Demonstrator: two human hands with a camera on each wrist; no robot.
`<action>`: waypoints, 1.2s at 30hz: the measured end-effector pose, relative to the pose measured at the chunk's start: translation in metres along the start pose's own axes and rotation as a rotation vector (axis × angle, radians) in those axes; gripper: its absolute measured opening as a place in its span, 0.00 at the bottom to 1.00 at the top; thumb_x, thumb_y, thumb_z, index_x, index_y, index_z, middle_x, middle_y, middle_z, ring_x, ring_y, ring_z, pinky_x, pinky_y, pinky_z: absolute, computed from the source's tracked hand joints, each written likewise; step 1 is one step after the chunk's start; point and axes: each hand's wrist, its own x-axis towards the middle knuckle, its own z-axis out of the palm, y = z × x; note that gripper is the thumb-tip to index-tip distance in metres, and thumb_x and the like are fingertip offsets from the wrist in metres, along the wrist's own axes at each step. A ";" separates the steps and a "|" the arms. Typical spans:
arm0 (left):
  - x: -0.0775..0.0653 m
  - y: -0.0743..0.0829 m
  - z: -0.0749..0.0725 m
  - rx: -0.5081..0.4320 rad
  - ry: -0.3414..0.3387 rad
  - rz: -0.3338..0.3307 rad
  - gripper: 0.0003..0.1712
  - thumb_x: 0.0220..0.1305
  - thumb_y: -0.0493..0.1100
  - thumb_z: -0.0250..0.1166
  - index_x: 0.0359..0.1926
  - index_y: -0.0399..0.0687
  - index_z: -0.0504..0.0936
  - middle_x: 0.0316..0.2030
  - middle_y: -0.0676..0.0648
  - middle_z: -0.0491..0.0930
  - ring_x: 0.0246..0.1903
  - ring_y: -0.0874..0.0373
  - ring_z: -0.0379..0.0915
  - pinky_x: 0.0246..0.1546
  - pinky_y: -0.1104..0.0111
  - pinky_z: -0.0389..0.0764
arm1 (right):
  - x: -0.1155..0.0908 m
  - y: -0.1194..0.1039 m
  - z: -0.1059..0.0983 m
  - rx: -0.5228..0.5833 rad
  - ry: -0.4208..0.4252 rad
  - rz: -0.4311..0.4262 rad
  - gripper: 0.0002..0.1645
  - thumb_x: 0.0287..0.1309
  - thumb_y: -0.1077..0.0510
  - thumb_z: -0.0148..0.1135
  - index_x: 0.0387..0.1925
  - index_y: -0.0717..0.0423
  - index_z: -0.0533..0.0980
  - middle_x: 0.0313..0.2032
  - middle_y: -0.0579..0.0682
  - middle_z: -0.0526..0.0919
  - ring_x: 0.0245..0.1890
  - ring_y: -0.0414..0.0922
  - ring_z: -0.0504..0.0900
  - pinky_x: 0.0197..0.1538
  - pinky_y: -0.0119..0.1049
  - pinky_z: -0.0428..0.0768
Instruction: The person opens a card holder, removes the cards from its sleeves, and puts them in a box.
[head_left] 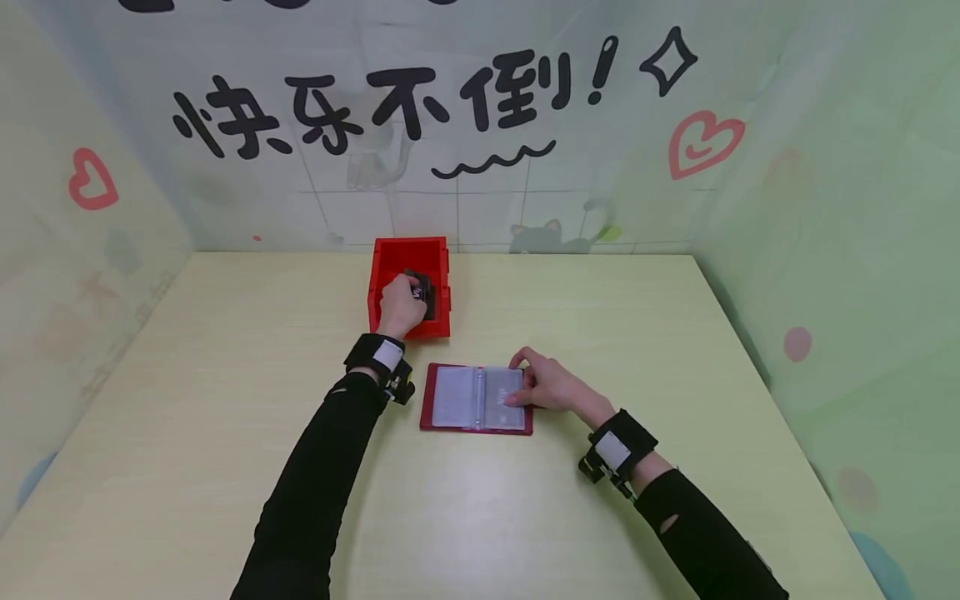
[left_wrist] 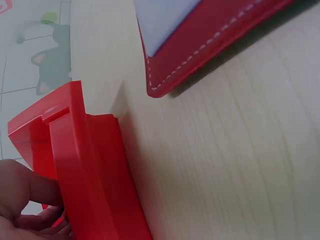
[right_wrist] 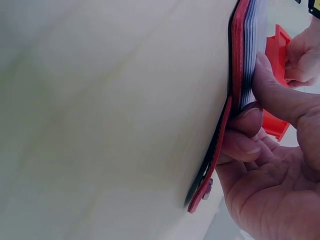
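Note:
A small red card album (head_left: pixel 478 400) lies open on the table, its clear sleeves spread either side of a central spine. My right hand (head_left: pixel 553 385) is at its right edge. In the right wrist view, the thumb presses the sleeves (right_wrist: pixel 248 50) from above and curled fingers grip the edge near the strap (right_wrist: pixel 212 160) with its metal snap. My left hand (head_left: pixel 402 307) reaches into a red bin (head_left: pixel 385 258) behind the album. Its curled fingers are at dark flat pieces (head_left: pixel 429 304), one with white marks; I cannot tell whether they pinch one.
The pale wooden table (head_left: pixel 225 400) extends around the album and bin. A printed cloth backdrop (head_left: pixel 585 200) stands along the back edge, with similar panels at both sides. Each wrist wears a black strap (head_left: pixel 624 442) with a camera.

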 end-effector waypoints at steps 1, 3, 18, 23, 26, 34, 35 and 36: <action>0.000 0.000 0.001 0.011 0.000 -0.007 0.26 0.65 0.31 0.60 0.64 0.31 0.70 0.62 0.30 0.75 0.59 0.37 0.73 0.63 0.48 0.76 | 0.000 0.000 0.001 0.001 0.000 0.004 0.30 0.57 0.56 0.73 0.55 0.58 0.68 0.25 0.49 0.71 0.28 0.43 0.72 0.34 0.32 0.69; 0.000 -0.001 0.004 0.037 0.002 -0.029 0.24 0.65 0.32 0.61 0.61 0.31 0.72 0.59 0.31 0.77 0.55 0.37 0.75 0.60 0.48 0.78 | 0.000 -0.001 0.002 0.000 -0.001 0.005 0.30 0.57 0.56 0.74 0.56 0.58 0.68 0.25 0.49 0.71 0.28 0.43 0.72 0.34 0.32 0.69; -0.015 0.004 0.013 0.394 -0.076 -0.027 0.15 0.65 0.40 0.58 0.46 0.33 0.79 0.51 0.30 0.76 0.55 0.35 0.69 0.66 0.44 0.69 | -0.001 -0.002 0.008 -0.005 -0.008 0.002 0.30 0.57 0.56 0.73 0.56 0.58 0.67 0.26 0.50 0.71 0.29 0.43 0.73 0.34 0.32 0.69; -0.020 -0.002 0.012 0.351 -0.029 0.041 0.14 0.68 0.39 0.54 0.47 0.33 0.79 0.52 0.31 0.75 0.55 0.35 0.69 0.64 0.44 0.71 | -0.001 -0.002 0.008 0.000 -0.011 0.004 0.31 0.57 0.56 0.73 0.56 0.59 0.67 0.27 0.50 0.71 0.29 0.43 0.73 0.34 0.32 0.69; -0.029 -0.002 0.010 0.256 0.075 0.160 0.17 0.69 0.37 0.54 0.55 0.32 0.76 0.57 0.31 0.72 0.58 0.36 0.67 0.63 0.47 0.72 | -0.002 -0.002 0.007 -0.005 -0.008 0.000 0.31 0.57 0.56 0.73 0.56 0.59 0.67 0.26 0.50 0.71 0.29 0.44 0.73 0.34 0.32 0.69; -0.076 0.016 0.008 0.080 -0.121 0.404 0.17 0.66 0.36 0.63 0.55 0.40 0.76 0.45 0.40 0.76 0.45 0.49 0.71 0.43 0.63 0.79 | -0.002 -0.001 0.002 -0.021 0.022 -0.006 0.31 0.58 0.56 0.73 0.56 0.58 0.66 0.26 0.49 0.72 0.28 0.43 0.73 0.34 0.32 0.70; -0.081 0.017 0.009 0.092 -0.211 0.402 0.17 0.66 0.38 0.64 0.54 0.40 0.77 0.42 0.41 0.77 0.42 0.51 0.72 0.40 0.66 0.78 | -0.002 0.000 0.001 -0.022 0.024 -0.013 0.31 0.58 0.56 0.73 0.56 0.58 0.66 0.25 0.49 0.73 0.27 0.43 0.73 0.34 0.32 0.70; -0.086 0.018 0.011 0.104 -0.300 0.396 0.17 0.66 0.38 0.65 0.54 0.40 0.77 0.40 0.42 0.78 0.39 0.52 0.72 0.38 0.68 0.77 | -0.002 0.000 0.001 -0.021 0.026 -0.024 0.30 0.58 0.56 0.73 0.56 0.58 0.66 0.25 0.49 0.73 0.27 0.43 0.72 0.34 0.32 0.70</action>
